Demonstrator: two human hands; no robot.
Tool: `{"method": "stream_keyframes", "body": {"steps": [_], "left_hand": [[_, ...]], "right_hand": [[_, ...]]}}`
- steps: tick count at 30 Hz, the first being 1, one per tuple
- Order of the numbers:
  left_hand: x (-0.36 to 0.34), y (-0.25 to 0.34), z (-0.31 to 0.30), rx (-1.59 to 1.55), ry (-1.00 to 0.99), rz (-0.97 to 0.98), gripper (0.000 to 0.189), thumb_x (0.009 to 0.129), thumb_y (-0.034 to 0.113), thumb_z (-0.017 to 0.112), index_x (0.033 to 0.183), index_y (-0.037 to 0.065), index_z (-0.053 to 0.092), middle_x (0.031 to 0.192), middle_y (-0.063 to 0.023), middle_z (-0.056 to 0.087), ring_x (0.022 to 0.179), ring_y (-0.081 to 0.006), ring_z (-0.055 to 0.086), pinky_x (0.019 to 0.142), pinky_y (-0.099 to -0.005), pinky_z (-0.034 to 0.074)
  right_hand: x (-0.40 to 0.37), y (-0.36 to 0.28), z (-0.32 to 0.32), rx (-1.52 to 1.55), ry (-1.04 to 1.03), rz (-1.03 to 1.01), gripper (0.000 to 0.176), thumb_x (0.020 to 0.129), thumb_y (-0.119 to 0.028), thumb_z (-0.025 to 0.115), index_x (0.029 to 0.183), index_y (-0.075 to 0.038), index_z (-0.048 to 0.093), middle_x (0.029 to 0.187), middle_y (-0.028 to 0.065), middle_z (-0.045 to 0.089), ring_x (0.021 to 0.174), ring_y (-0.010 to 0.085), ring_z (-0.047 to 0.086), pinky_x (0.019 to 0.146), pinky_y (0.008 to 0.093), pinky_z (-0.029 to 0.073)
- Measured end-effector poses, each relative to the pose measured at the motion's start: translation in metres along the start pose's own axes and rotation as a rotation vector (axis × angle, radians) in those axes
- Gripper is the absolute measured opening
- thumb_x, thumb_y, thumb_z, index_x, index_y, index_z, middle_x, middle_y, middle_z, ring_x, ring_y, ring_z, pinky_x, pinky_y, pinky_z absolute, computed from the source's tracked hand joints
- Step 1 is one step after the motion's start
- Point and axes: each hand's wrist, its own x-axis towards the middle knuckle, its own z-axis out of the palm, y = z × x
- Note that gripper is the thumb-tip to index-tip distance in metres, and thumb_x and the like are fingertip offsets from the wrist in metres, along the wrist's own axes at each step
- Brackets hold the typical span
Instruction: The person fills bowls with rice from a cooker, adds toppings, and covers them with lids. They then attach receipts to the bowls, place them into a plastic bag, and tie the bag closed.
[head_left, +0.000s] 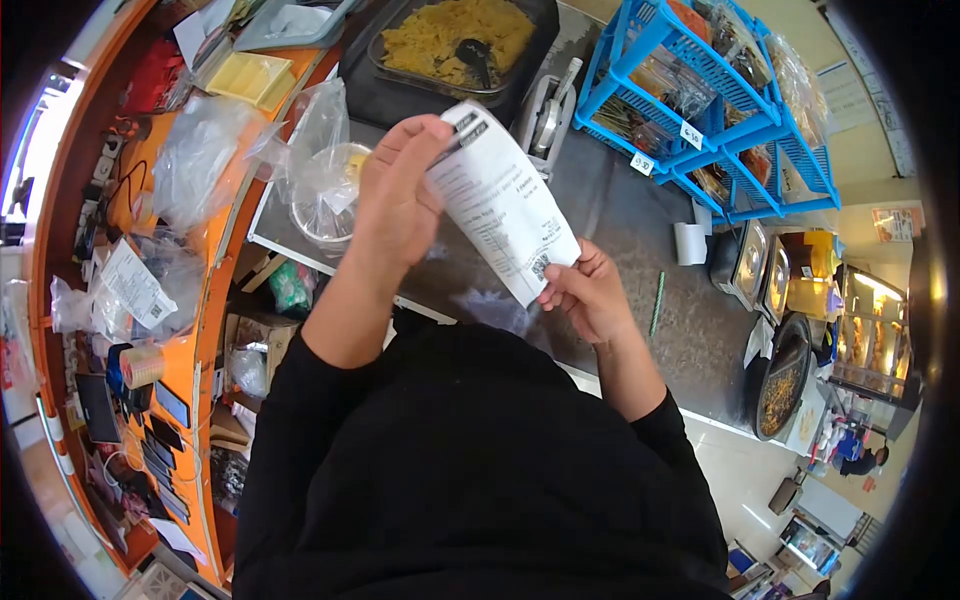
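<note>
A long white printed receipt (500, 200) is stretched between my two hands above the dark counter. My left hand (402, 190) grips its upper left end, where dark printed bands show. Near a small square code at the lower end, my right hand (588, 290) pinches the paper between thumb and fingers. Just left of my left hand, clear plastic covers a round metal bowl (322, 238). Beyond the receipt, a dark tray holds yellow crumbly food (450, 42) with a black spoon (476, 62) in it. A tape dispenser (548, 118) stands beside the tray.
Blue plastic racks (690, 120) with packed goods stand at the back right. A green striped straw (657, 303) and a white paper cup (690, 244) are on the counter (620, 240). An orange shelf (215, 330) with phones and plastic bags runs along the left. A person (866, 460) is far right.
</note>
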Motion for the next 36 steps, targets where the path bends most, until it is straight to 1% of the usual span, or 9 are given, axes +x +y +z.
{"method": "stream_keyframes", "body": {"steps": [5, 8, 10, 11, 13, 15, 21, 28, 36], "left_hand": [[-0.015, -0.009, -0.007, -0.142, -0.051, -0.107, 0.034, 0.098, 0.021, 0.041, 0.120, -0.003, 0.050, 0.112, -0.0152, 0.063, 0.103, -0.0231, 0.062, 0.090, -0.0350, 0.050], [-0.012, 0.006, -0.012, -0.078, -0.107, -0.165, 0.037, 0.096, 0.017, 0.040, 0.124, -0.007, 0.046, 0.113, -0.0231, 0.061, 0.102, -0.0299, 0.063, 0.088, -0.0396, 0.052], [-0.014, 0.028, -0.015, 0.149, -0.210, -0.171, 0.044, 0.098, 0.016, 0.028, 0.133, -0.007, 0.037, 0.123, -0.0253, 0.056, 0.107, -0.0296, 0.061, 0.092, -0.0369, 0.049], [-0.015, 0.033, -0.016, 0.027, -0.181, -0.235, 0.044, 0.097, 0.017, 0.030, 0.133, -0.008, 0.038, 0.122, -0.0267, 0.056, 0.108, -0.0314, 0.060, 0.092, -0.0380, 0.049], [-0.018, 0.040, -0.020, -0.220, -0.124, -0.363, 0.045, 0.096, 0.019, 0.034, 0.131, -0.009, 0.039, 0.121, -0.0294, 0.056, 0.110, -0.0351, 0.059, 0.091, -0.0403, 0.051], [-0.023, 0.044, -0.017, -0.227, -0.121, -0.371, 0.047, 0.095, 0.021, 0.038, 0.130, -0.010, 0.039, 0.119, -0.0325, 0.055, 0.110, -0.0381, 0.059, 0.090, -0.0425, 0.052], [-0.029, 0.052, -0.015, -0.245, -0.130, -0.393, 0.044, 0.096, 0.019, 0.036, 0.129, -0.010, 0.040, 0.118, -0.0319, 0.056, 0.105, -0.0367, 0.062, 0.084, -0.0397, 0.055], [-0.029, 0.055, -0.015, -0.216, -0.117, -0.388, 0.044, 0.096, 0.018, 0.036, 0.129, -0.010, 0.040, 0.116, -0.0329, 0.056, 0.104, -0.0357, 0.063, 0.082, -0.0396, 0.056], [-0.024, 0.051, -0.015, -0.211, -0.150, -0.421, 0.045, 0.095, 0.017, 0.035, 0.128, -0.012, 0.040, 0.117, -0.0330, 0.056, 0.105, -0.0375, 0.062, 0.085, -0.0416, 0.055]], "right_hand": [[0.010, 0.013, 0.022, 0.088, 0.001, -0.024, 0.023, 0.083, -0.004, 0.067, 0.105, -0.001, 0.060, 0.092, 0.0113, 0.068, 0.066, 0.0162, 0.067, 0.056, 0.0243, 0.054], [0.007, 0.017, 0.032, -0.092, -0.174, 0.136, 0.028, 0.086, -0.012, 0.066, 0.111, -0.002, 0.061, 0.101, 0.0110, 0.068, 0.080, 0.0154, 0.067, 0.067, 0.0258, 0.053], [0.026, 0.019, 0.022, -0.196, -0.059, -0.144, 0.033, 0.087, -0.019, 0.066, 0.115, -0.003, 0.060, 0.107, 0.0101, 0.066, 0.087, 0.0129, 0.063, 0.073, 0.0257, 0.051], [0.041, 0.019, 0.012, -0.245, -0.002, -0.287, 0.036, 0.088, -0.022, 0.066, 0.118, -0.004, 0.060, 0.110, 0.0096, 0.066, 0.090, 0.0117, 0.062, 0.075, 0.0256, 0.049], [0.087, 0.013, -0.015, -0.419, 0.394, -0.405, 0.043, 0.089, -0.031, 0.064, 0.124, -0.006, 0.057, 0.112, 0.0026, 0.064, 0.087, 0.0101, 0.058, 0.074, 0.0287, 0.046], [0.119, 0.014, -0.032, -0.529, 0.554, -0.333, 0.041, 0.088, -0.033, 0.064, 0.118, -0.005, 0.062, 0.104, 0.0013, 0.067, 0.083, 0.0079, 0.054, 0.068, 0.0246, 0.042], [0.155, -0.003, -0.034, -0.543, 0.590, 0.046, 0.037, 0.086, -0.039, 0.065, 0.096, -0.004, 0.071, 0.080, -0.0002, 0.068, 0.066, 0.0076, 0.049, 0.058, 0.0236, 0.034], [0.136, -0.010, -0.018, -0.497, 0.548, -0.242, 0.026, 0.081, -0.026, 0.072, 0.089, -0.001, 0.070, 0.080, 0.0032, 0.068, 0.062, 0.0078, 0.051, 0.057, 0.0221, 0.038], [0.116, 0.045, -0.039, -0.443, 0.528, -0.071, 0.016, 0.080, -0.018, 0.071, 0.080, -0.002, 0.069, 0.071, 0.0015, 0.067, 0.058, 0.0043, 0.051, 0.052, 0.0189, 0.035]]}}
